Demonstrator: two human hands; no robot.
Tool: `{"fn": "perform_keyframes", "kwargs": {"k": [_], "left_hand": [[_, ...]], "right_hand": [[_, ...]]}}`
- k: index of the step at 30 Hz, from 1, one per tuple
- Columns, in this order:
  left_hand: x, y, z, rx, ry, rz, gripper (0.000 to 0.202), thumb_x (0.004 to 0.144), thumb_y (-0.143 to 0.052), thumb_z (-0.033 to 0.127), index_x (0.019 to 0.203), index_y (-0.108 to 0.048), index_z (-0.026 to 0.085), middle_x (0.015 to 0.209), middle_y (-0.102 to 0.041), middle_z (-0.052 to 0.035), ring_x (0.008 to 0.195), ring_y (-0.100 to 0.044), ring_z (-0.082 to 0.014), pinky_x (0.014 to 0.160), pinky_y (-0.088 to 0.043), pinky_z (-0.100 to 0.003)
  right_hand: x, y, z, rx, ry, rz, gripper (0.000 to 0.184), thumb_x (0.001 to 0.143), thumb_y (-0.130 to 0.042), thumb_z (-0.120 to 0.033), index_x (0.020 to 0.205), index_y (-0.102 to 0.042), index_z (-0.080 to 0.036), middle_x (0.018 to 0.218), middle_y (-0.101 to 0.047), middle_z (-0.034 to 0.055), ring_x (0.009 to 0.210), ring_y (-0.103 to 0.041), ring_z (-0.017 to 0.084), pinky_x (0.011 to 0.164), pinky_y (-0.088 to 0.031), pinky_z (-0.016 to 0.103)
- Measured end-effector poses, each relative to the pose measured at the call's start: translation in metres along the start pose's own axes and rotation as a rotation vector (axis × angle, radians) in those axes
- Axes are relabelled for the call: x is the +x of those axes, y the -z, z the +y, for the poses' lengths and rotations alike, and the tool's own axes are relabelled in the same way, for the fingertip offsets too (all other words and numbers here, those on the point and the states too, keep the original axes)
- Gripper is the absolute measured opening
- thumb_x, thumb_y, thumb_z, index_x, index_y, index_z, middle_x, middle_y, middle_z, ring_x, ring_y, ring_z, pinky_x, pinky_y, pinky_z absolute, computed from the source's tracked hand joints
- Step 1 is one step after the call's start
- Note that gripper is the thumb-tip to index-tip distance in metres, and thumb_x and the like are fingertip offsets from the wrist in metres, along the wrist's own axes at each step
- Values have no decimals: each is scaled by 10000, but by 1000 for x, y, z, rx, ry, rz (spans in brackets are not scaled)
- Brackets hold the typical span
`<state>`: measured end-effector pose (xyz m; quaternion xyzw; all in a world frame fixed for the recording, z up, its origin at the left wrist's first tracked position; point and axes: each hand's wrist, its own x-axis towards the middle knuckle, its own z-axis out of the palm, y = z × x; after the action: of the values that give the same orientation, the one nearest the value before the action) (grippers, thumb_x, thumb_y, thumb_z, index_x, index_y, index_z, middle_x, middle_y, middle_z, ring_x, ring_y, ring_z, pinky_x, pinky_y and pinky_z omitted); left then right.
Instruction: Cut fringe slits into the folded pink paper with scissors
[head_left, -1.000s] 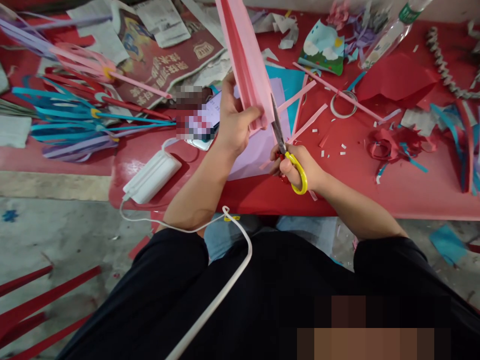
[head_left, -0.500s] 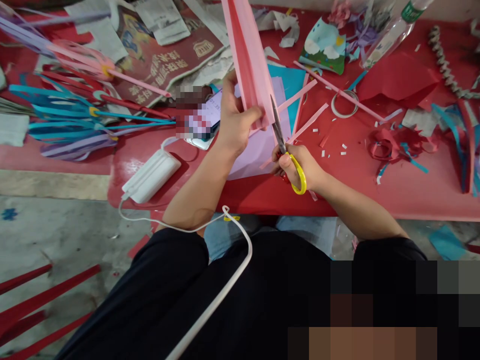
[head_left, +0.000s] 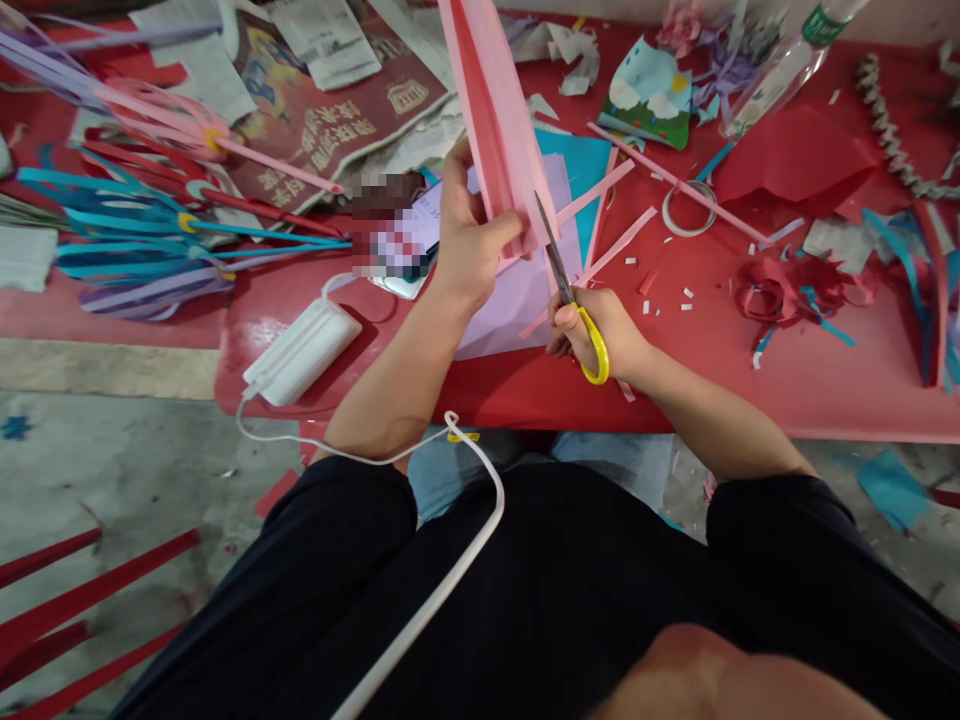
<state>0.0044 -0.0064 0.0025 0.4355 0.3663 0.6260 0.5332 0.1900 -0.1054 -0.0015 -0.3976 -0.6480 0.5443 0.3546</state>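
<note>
Folded pink paper (head_left: 504, 130) stands tilted above the table, its lower end pinched between the thumb and fingers of my left hand (head_left: 474, 235). My right hand (head_left: 600, 330) is closed around the yellow handles of a pair of scissors (head_left: 596, 345). The scissor blades point up and away, at the right edge of the pink paper near its lower end. Beneath the hands lie a lilac sheet (head_left: 510, 310) and a blue sheet (head_left: 589, 165). Cut pink strips (head_left: 619, 245) rest just right of the blades.
A phone (head_left: 420, 225) and a white power bank (head_left: 302, 350) with a cable lie to the left. Blue paper-strip lanterns (head_left: 120, 230) are farther left. On the right are a tape roll (head_left: 690, 208), red paper scraps (head_left: 772, 290) and a plastic bottle (head_left: 791, 70).
The scissors and my right hand have shifted very slightly, with the blades lying a little more left across the pink paper's edge. My left hand holds its place.
</note>
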Motion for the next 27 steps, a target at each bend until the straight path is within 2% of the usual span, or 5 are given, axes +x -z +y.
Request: {"fn": "perform_keyframes", "kwargs": {"k": [8, 11, 14, 19, 27], "left_hand": [[-3, 0, 3, 12, 65, 32, 1137, 688, -856, 351, 1696, -369, 555, 811, -678, 81, 772, -570, -267, 711, -516, -456], [-3, 1, -3, -4, 42, -10, 1117, 705, -884, 337, 1677, -374, 543, 866, -692, 69, 869, -605, -285, 739, -509, -471], [-4, 3, -5, -18, 33, -66, 932, 740, -915, 314, 1551, -486, 475, 890, -679, 52, 930, -641, -287, 726, -495, -452], [-11, -3, 2, 8, 60, -45, 739, 693, -897, 270, 1328, -556, 436, 876, -662, 51, 855, -583, -262, 674, -456, -403], [-16, -4, 1, 101, 166, -62, 792, 734, -912, 260, 1426, -560, 412, 883, -691, 34, 922, -756, -310, 688, -578, -404]], "right_hand": [[-2, 2, -5, 43, -40, -24, 808, 928, -613, -1050, 992, -626, -244, 760, -780, 52, 752, -865, 263, 637, -686, 331], [-1, 5, -1, 38, -6, -61, 860, 883, -619, -1084, 1033, -647, -237, 903, -844, 113, 901, -895, 297, 724, -715, 354], [0, 7, 2, 31, 0, -79, 880, 879, -595, -1099, 1036, -648, -234, 937, -860, 140, 968, -903, 315, 733, -709, 345], [1, 7, -2, 65, 0, -48, 859, 899, -593, -1083, 1003, -630, -231, 929, -877, 152, 942, -908, 309, 723, -705, 331], [1, 5, -8, 66, -55, 39, 859, 907, -521, -1107, 950, -617, -255, 834, -846, 106, 770, -867, 261, 700, -732, 369]]}}
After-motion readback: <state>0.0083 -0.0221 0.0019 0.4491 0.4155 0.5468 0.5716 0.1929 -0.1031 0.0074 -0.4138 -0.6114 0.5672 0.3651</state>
